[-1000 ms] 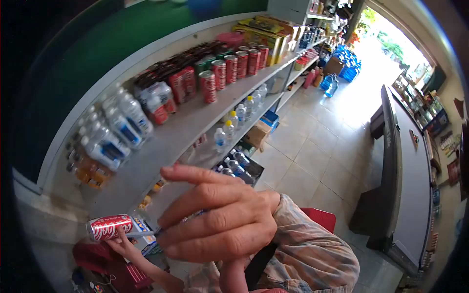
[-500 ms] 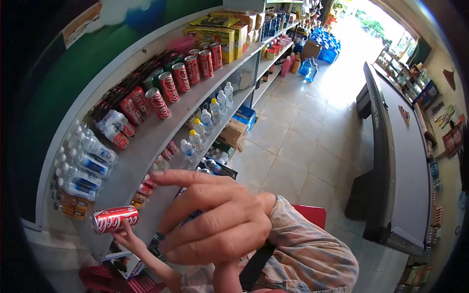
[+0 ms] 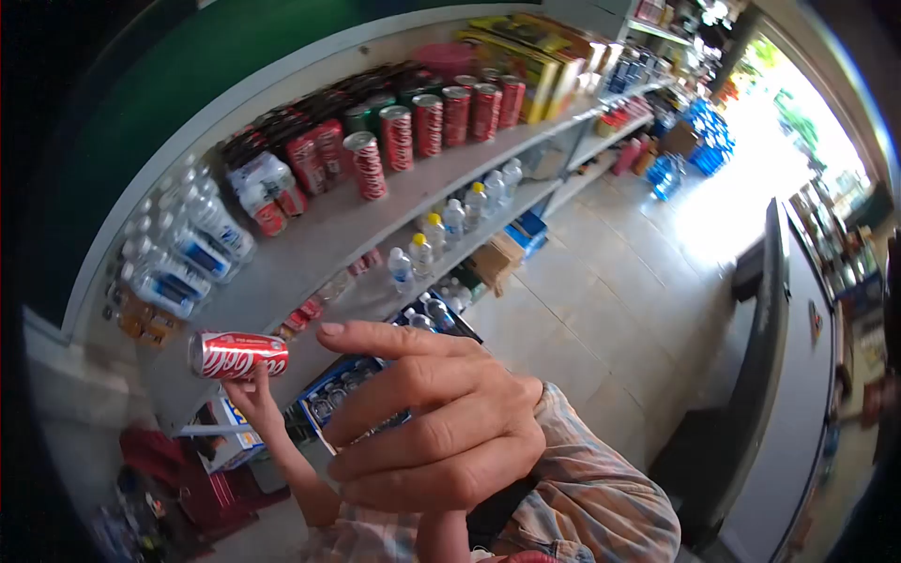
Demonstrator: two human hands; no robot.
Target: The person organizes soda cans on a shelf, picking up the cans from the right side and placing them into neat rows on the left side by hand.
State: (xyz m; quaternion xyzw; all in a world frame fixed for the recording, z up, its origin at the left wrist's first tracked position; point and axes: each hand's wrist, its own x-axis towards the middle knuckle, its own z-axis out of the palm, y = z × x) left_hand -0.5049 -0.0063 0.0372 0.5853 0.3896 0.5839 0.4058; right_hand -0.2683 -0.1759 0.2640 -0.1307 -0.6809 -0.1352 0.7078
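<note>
At the lower left my left hand (image 3: pixel 251 399) holds a red-and-white Coca-Cola can (image 3: pixel 246 356) lying sideways, its base end pointing left beside the shelf. My right hand (image 3: pixel 441 413) is large in the middle, close to the camera, with its back towards me. One finger stretches left and the others are loosely bent; nothing shows in it, though its palm is hidden. Red Coca-Cola cans (image 3: pixel 398 139) stand in a row on the upper shelf (image 3: pixel 310 244). Left of them lie wrapped can packs (image 3: pixel 267 192) and packs of water bottles (image 3: pixel 192 244).
Bottles with white and yellow caps (image 3: pixel 435 231) line the lower shelf. Below are open boxes of drinks (image 3: pixel 343 389). A dark red plastic chair (image 3: pixel 202 493) stands at the lower left. Tiled floor (image 3: pixel 601 300) runs towards a bright doorway, and a pool table (image 3: pixel 784 413) stands right.
My view has turned, so shelves and floor sit further right and tilted. The can in my left hand appears higher and slightly right. My right hand keeps nearly the same pose.
</note>
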